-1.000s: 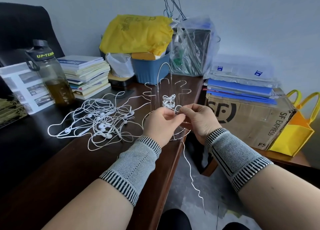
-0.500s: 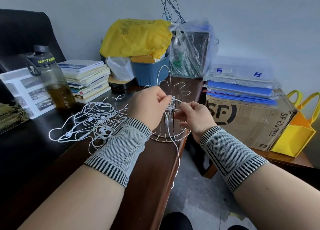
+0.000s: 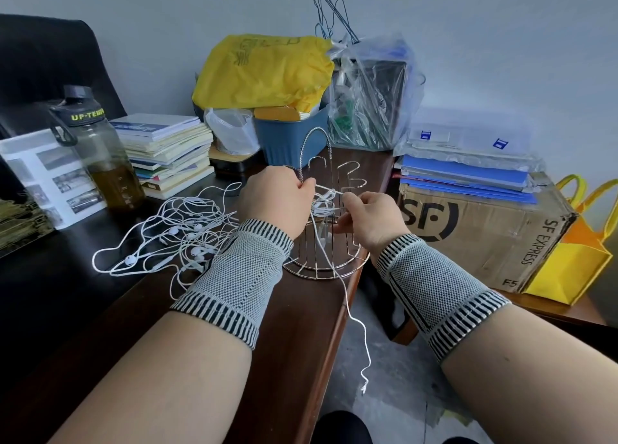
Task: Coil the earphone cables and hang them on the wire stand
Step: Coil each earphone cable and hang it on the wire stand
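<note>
A silver wire stand (image 3: 326,266) with hooked arms stands at the brown table's right edge. My left hand (image 3: 274,199) and my right hand (image 3: 366,214) meet in front of it, both pinching a white earphone cable (image 3: 359,330). A short stretch of it runs taut between my fingers near the stand's hooks, beside a small white coil (image 3: 322,206). The cable's tail hangs down past the table edge to its plug above the floor. A tangled pile of white earphones (image 3: 177,239) lies on the table to the left.
A dark water bottle (image 3: 97,152) and a stack of books (image 3: 167,156) stand at the back left. A blue bin (image 3: 291,136) with a yellow bag, a clear plastic bag (image 3: 371,89), a cardboard box (image 3: 485,233) and a yellow tote (image 3: 575,259) fill the back and right.
Both hands rose from the stand's base to its hooks, carrying the cable up. The hanging tail got shorter over the last second.
</note>
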Available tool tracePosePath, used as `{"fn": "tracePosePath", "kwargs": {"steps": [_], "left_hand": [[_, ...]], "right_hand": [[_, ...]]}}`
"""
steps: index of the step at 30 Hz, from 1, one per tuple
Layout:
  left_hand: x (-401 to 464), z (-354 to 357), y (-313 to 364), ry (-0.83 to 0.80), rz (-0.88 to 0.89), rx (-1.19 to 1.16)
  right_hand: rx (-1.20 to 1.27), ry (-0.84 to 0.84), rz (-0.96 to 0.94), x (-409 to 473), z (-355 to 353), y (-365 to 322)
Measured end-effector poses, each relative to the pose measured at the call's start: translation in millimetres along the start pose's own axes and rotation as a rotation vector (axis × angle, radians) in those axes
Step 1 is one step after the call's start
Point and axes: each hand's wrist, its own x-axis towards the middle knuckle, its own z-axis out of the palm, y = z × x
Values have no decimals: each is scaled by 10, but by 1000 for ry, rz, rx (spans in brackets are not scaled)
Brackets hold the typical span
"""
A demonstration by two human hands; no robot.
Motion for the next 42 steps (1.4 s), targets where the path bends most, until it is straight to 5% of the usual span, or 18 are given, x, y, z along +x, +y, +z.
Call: {"fn": "tracePosePath", "kwargs": {"steps": [13, 25, 35, 42], "left_hand": [[-192, 103, -389, -165, -88, -484], [-353, 141, -463, -251, 39, -597], [-355, 72, -424, -298, -111, -875], [-403, 34, -413, -340, -37, -799]], "right_hand": [[134, -54, -28, -56, 19, -5], [-70, 9, -340, -207, 86, 171], [-94, 99, -329, -138, 70, 106], [-40, 39, -317, -132, 82, 97]]}}
